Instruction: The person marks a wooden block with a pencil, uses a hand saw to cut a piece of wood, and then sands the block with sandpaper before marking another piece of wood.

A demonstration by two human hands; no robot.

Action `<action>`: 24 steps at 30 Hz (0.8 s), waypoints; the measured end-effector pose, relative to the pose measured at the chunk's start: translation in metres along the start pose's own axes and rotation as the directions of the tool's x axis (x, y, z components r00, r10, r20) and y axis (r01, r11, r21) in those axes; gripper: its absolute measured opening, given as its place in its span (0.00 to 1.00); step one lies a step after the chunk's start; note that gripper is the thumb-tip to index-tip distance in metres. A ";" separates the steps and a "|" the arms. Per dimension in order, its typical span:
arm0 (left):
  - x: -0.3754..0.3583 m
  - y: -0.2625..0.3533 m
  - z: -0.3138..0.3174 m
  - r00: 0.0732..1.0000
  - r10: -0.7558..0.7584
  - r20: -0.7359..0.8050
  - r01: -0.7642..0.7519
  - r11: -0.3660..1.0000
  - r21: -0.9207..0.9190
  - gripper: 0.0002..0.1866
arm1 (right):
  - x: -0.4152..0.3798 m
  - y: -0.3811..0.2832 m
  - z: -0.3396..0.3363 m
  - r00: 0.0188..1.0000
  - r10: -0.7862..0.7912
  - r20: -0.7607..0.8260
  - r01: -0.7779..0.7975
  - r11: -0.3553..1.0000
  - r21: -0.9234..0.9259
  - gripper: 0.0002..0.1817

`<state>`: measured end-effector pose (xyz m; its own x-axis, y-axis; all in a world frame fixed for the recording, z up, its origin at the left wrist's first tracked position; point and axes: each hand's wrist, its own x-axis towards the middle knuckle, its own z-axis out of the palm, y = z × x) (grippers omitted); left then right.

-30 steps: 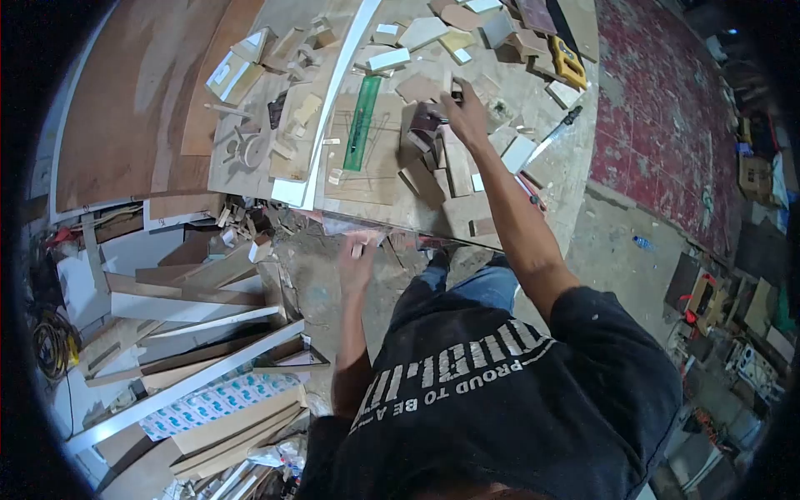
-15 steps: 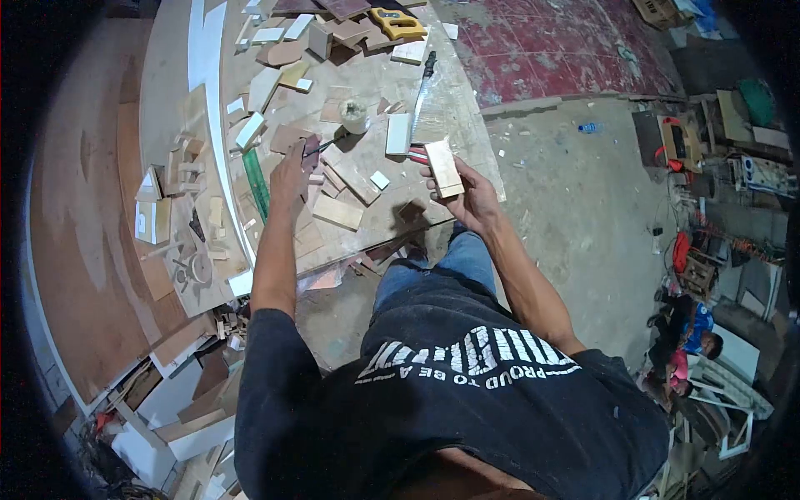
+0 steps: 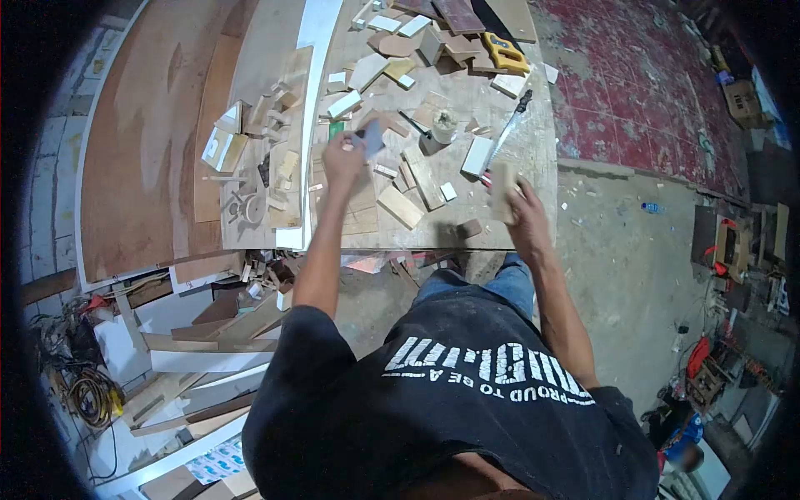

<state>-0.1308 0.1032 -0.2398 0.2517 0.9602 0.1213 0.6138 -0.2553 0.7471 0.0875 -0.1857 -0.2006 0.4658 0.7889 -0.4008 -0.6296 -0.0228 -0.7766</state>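
My left hand [image 3: 343, 160] is closed on a thin grey sheet [image 3: 367, 139], blurred, that looks like sandpaper. It is above the workbench [image 3: 354, 237], by a green strip [image 3: 336, 131] mostly hidden under hand and forearm. My right hand [image 3: 528, 218] grips a small pale wooden block [image 3: 503, 192], held upright near the bench's right edge. Close to that block lie a white-faced block [image 3: 477, 156] and a saw blade [image 3: 505, 132] with a dark handle. Between my hands are loose wood pieces, including a flat pale block [image 3: 401, 206] and a longer strip [image 3: 423, 177].
A round tub [image 3: 444, 127] stands mid-bench with a dark stick beside it. Offcuts and a yellow-handled saw [image 3: 505, 54] crowd the far side. Large brown boards [image 3: 150, 133] lie left; scrap wood and coiled cable [image 3: 93, 398] are below. Another person [image 3: 687, 442] is at lower right.
My view has turned, so the bench sits further right. My left hand has lifted the thin sheet, which now shows a grey face. The block in my right hand has tipped more upright.
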 end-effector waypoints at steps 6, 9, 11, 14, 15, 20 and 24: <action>-0.113 0.086 0.027 0.990 0.139 0.008 -0.136 0.976 -0.168 0.11 | 0.025 -0.013 0.082 0.838 -0.413 0.357 0.545 0.638 -0.544 0.18; -0.143 0.121 0.015 0.934 -0.185 0.305 0.329 0.776 -0.538 0.10 | 0.022 -0.015 0.076 0.800 -0.443 0.404 0.598 0.550 -0.583 0.18; -0.154 0.126 0.006 0.841 -0.285 0.460 0.538 0.535 -0.652 0.10 | 0.013 -0.015 0.068 0.798 -0.430 0.422 0.602 0.531 -0.596 0.19; -0.148 0.121 -0.010 0.780 -0.305 0.547 0.626 0.399 -0.670 0.12 | -0.004 -0.011 0.046 0.773 -0.315 0.551 0.633 0.445 -0.634 0.19; -0.148 0.122 -0.015 0.734 -0.339 0.589 0.678 0.303 -0.670 0.14 | -0.010 -0.013 0.043 0.768 -0.316 0.557 0.639 0.438 -0.633 0.19; -0.151 0.111 -0.014 0.734 -0.212 0.646 0.604 0.638 -0.477 0.13 | -0.018 -0.019 0.038 0.824 -0.181 0.537 0.542 0.527 -0.654 0.18; -0.159 0.116 -0.022 0.744 -0.043 0.667 0.452 0.768 -0.454 0.16 | -0.023 -0.016 0.037 0.860 -0.237 0.452 0.507 0.495 -0.705 0.19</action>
<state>-0.1161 -0.0765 -0.1581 0.6596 0.6498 -0.3777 0.2451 0.2891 0.9254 0.0639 -0.1809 -0.1611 0.2690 0.9613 0.0591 0.3628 -0.0443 -0.9308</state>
